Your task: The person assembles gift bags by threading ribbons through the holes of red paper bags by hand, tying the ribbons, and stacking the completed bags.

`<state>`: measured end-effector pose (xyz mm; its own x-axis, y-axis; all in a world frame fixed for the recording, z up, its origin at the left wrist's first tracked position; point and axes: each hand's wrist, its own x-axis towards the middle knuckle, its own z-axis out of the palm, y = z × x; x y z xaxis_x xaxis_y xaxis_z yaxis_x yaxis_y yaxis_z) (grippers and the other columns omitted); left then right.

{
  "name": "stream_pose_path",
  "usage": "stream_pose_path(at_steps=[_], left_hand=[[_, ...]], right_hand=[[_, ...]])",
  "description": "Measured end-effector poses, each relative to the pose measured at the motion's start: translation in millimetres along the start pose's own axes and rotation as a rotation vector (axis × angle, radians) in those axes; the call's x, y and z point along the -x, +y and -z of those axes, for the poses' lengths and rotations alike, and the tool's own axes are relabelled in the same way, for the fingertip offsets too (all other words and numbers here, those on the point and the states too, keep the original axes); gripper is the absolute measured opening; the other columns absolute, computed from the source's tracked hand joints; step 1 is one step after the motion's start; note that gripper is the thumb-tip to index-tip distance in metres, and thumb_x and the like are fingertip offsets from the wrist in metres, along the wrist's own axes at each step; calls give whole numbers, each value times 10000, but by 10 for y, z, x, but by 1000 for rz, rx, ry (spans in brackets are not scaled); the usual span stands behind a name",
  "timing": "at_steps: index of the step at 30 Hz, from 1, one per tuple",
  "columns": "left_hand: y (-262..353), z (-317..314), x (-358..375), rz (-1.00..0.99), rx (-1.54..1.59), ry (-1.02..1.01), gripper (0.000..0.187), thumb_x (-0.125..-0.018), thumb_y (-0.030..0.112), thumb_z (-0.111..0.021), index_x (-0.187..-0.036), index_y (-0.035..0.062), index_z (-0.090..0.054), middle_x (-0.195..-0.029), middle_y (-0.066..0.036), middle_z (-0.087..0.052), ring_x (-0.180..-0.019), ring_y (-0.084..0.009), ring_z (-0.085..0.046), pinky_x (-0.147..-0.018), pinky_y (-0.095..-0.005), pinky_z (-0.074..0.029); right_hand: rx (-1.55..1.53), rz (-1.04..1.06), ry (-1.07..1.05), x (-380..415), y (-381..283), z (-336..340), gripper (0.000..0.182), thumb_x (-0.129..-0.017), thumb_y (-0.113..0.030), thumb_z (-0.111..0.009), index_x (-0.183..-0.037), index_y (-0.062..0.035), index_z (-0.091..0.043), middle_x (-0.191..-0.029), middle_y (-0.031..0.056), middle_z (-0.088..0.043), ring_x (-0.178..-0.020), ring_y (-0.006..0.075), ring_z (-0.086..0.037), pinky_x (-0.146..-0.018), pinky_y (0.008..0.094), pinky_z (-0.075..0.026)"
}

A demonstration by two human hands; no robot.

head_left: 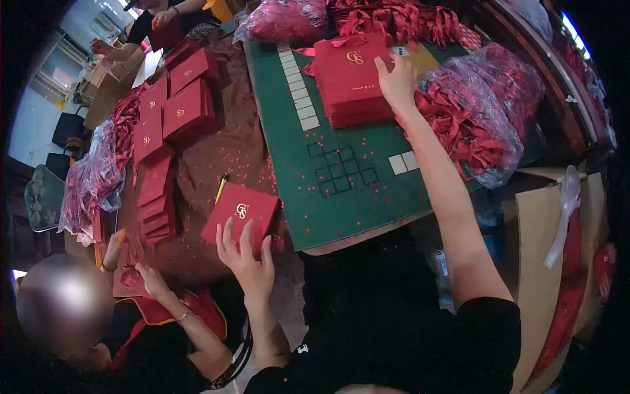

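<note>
My left hand [248, 262] is open, fingers spread and slightly bent. Its fingertips overlap the near edge of a flat red paper bag [252, 202] with a gold monogram, lying on the brown cloth. A yellow pen [220, 188] shows at that bag's far corner. My right arm reaches across the green mat, and my right hand [398, 82] is at the right edge of a stack of red bags [351, 82]. The thumb and fingers are apart over the top bag, with the far fingertips partly hidden.
Red bags [187, 111] stand in piles on the brown cloth [226, 98]. Plastic sacks of red ribbon [482, 111] crowd the green mat [289, 177]. A co-worker's hand [154, 282] works at lower left; another person's hand [164, 18] is at the far end. A cardboard box [535, 236] stands right.
</note>
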<state>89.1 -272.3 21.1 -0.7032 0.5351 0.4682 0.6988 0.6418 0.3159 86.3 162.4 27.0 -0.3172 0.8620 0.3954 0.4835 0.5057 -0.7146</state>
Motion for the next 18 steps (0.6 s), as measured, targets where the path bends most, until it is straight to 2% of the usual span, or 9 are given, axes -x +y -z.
stream_pose_path(at_steps=[1, 2, 5, 7, 11, 13, 15, 17, 18], left_hand=[[-49, -40, 22, 9, -47, -87, 509, -830, 230, -701, -1286, 102, -515, -1434, -168, -347, -1371, -406, -230, -1093, -534, -201], [-62, -74, 31, 10, -46, -89, 509, -830, 230, -701, -1286, 102, -515, -1434, -168, -347, -1371, -406, -230, -1093, -534, -201], [-149, -227, 89, 121, -263, -238, 753, -810, 391, -706, -1433, 156, -355, -1516, -174, -232, -1398, -452, -137, -1093, -617, -124], [-121, -238, 85, 159, -264, -259, 749, -815, 382, -703, -1437, 161, -349, -1517, -164, -236, -1394, -454, -147, -1084, -626, -143], [-222, -301, 121, 149, -190, -178, 642, -856, 228, -670, -1420, 145, -374, -1486, -166, -302, -1348, -479, -245, -1048, -588, -278], [-270, -302, 108, 103, -133, -126, 563, -857, 174, -658, -1371, 112, -435, -1438, -199, -360, -1317, -486, -289, -1055, -533, -304], [-298, -325, 133, 72, -154, -85, 495, -866, 151, -641, -1334, 95, -487, -1404, -193, -415, -1315, -465, -308, -1062, -522, -301], [-274, -320, 135, 132, -83, -28, 437, -878, 140, -629, -1301, 88, -531, -1392, -175, -444, -1323, -418, -327, -1065, -506, -306], [-281, -333, 131, 151, -24, 50, 421, -843, 148, -657, -1248, 71, -573, -1372, -178, -466, -1307, -412, -352, -1056, -498, -313]], right_hand=[[170, 61, 86, 33, -9, -1, 505, -880, -427, -594, -1253, -106, -480, -1314, 142, -479, -1200, 374, -445, -921, 557, -362], [179, 184, 152, 56, 24, -34, 498, -898, -398, -580, -1301, -142, -438, -1372, 140, -414, -1248, 394, -380, -941, 572, -353], [357, 580, 304, 133, -93, -6, 445, -942, -394, -490, -1342, -199, -473, -1407, 96, -418, -1298, 345, -363, -1038, 581, -259], [589, 701, 180, 184, -121, 8, 434, -939, -414, -474, -1318, -207, -522, -1383, 71, -470, -1292, 315, -393, -1056, 581, -227], [478, 741, 240, 127, -158, -25, 396, -921, -441, -492, -1183, -177, -624, -1358, 73, -507, -1259, 299, -447, -1039, 556, -271], [459, 742, 100, 161, -152, -33, 409, -933, -467, -471, -1171, -174, -629, -1344, 73, -521, -1265, 307, -438, -1052, 551, -267], [490, 875, 305, 134, -109, -44, 416, -926, -479, -488, -1157, -166, -637, -1291, 58, -564, -1263, 308, -436, -1060, 555, -251], [226, 890, 412, 213, -315, 92, 365, -914, -441, -541, -1120, -162, -654, -1243, 36, -592, -1249, 289, -441, -1058, 562, -241], [63, 937, 419, 338, -419, 195, 271, -883, -327, -628, -1049, -116, -662, -1160, 51, -621, -1154, 284, -506, -1022, 512, -316]])
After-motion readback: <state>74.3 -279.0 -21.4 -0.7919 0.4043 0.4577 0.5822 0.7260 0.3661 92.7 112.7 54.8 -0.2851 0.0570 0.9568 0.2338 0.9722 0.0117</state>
